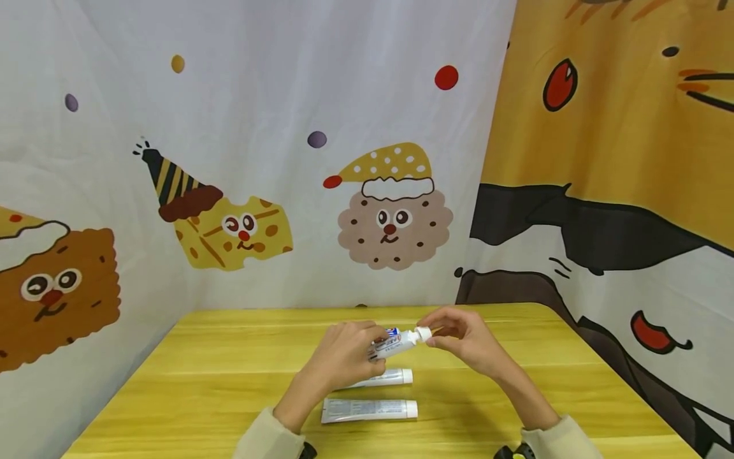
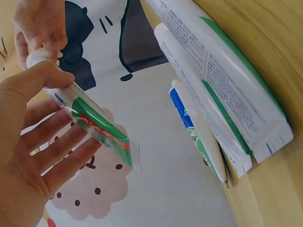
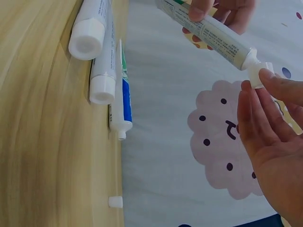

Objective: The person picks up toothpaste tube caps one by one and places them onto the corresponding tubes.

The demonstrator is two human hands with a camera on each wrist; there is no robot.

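My left hand (image 1: 348,350) grips a toothpaste tube (image 2: 102,123), white with a green band and red lettering, thumb on one face and fingers behind. The tube is raised above the table and tilted, its neck pointing to my right hand (image 1: 467,338). Thumb and fingertips of the right hand pinch a white cap (image 3: 258,75) at the tube's nozzle. In the right wrist view the cap sits at an angle to the neck. Two capped toothpaste tubes lie below, a nearer tube (image 1: 367,410) and a middle tube (image 1: 395,377), partly hidden by the left hand.
A third lying tube (image 3: 126,101), blue and green printed, has a bare nozzle and lies beyond the other two. A small white cap (image 3: 115,202) stands near the far edge of the wooden table (image 1: 229,382). A printed cartoon curtain (image 1: 258,127) hangs behind.
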